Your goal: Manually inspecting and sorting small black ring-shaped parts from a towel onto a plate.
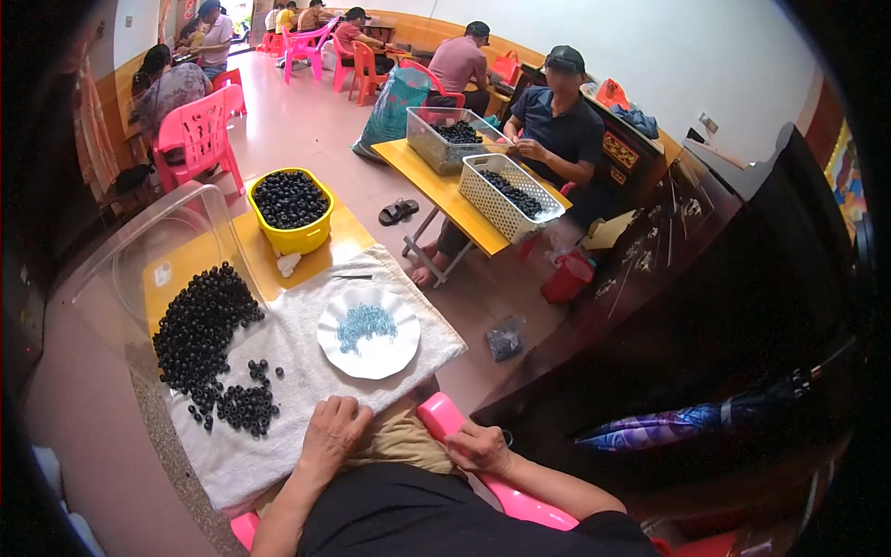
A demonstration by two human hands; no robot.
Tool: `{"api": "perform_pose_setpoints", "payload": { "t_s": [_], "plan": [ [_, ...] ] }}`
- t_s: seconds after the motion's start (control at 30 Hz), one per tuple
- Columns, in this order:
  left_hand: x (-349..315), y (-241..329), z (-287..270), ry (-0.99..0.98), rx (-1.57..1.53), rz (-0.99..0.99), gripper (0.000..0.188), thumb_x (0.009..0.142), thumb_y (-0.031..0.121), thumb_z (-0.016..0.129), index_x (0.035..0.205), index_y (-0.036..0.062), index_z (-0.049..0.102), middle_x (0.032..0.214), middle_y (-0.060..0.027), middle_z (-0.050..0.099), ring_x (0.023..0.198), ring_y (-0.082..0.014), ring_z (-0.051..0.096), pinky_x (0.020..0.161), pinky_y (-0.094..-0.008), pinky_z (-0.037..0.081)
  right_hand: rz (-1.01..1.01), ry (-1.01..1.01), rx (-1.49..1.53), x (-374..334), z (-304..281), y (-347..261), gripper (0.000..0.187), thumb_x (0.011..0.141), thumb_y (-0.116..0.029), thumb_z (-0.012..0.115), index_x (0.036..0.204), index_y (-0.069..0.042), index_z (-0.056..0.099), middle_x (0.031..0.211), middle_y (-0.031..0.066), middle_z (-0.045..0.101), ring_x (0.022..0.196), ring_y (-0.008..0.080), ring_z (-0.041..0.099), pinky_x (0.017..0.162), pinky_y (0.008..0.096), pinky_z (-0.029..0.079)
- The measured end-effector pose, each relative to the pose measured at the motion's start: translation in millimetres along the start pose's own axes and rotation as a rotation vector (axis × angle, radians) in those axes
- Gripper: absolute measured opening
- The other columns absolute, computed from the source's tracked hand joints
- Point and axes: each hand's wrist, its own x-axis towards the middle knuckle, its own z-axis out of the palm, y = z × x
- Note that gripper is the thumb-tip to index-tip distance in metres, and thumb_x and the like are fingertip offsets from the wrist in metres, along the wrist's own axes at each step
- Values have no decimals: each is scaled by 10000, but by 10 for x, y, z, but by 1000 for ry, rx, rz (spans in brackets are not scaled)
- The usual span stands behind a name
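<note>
Black beads (pixel 200 325), rounded and bored through, are lying in a large loose heap at the left side of the white towel (pixel 241 464), with a smaller cluster spreading out on the heap's near side and single beads sitting loose at its margins. White plate (pixel 394 355), shallow and scallop-rimmed, is resting flat to the right of the heap, apart from it, and is holding tiny pale-blue pieces (pixel 366 323) in a thin, uneven patch about its middle. Towel is lying spread out, slightly rumpled, passing under the plate and the smaller bead cluster.
</note>
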Motion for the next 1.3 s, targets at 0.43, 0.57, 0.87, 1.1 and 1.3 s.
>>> {"api": "perform_pose_setpoints", "payload": {
  "t_s": [0.43, 0.57, 0.87, 1.1, 1.3],
  "plan": [
    [27, -15, -5, 49, 85, 37, 181, 830, 152, 598, 1009, 161, 580, 916, -38, 523, 878, -205, 543, 747, -342, 437, -13, 24, 22, 34, -9, 19, 202, 754, -120, 783, 948, -112, 726, 758, 62, 593, 588, 244, 641, 504, 346, 518],
    [45, 25, -74, 14, 98, 39, 217, 806, 138, 601, 1021, 156, 575, 939, -40, 530, 888, -209, 546, 751, -344, 444, -8, 17, 18, 40, -28, 17, 197, 761, -127, 787, 947, -118, 724, 748, 60, 598, 587, 245, 641, 499, 347, 518],
    [-23, 28, -28, -13, 138, 37, 267, 786, 121, 606, 1049, 153, 578, 960, -36, 536, 902, -207, 547, 759, -340, 452, -25, 3, 15, -22, 31, 57, 217, 770, -149, 789, 974, -123, 718, 788, 57, 624, 598, 233, 650, 494, 342, 517],
    [-18, 24, -35, -4, 102, 34, 274, 788, 120, 602, 1060, 152, 589, 978, -41, 538, 921, -213, 548, 783, -348, 464, 35, -43, -17, -74, 45, 68, 252, 761, -194, 793, 1000, -153, 724, 824, 45, 625, 658, 242, 678, 576, 353, 568],
    [-16, 13, -11, 23, 108, 39, 254, 794, 134, 599, 1048, 150, 590, 987, -43, 542, 924, -213, 550, 781, -348, 465, 22, -49, -21, -62, 50, 78, 259, 764, -200, 796, 1009, -152, 724, 827, 41, 629, 651, 239, 675, 571, 346, 569]
  ]
}}
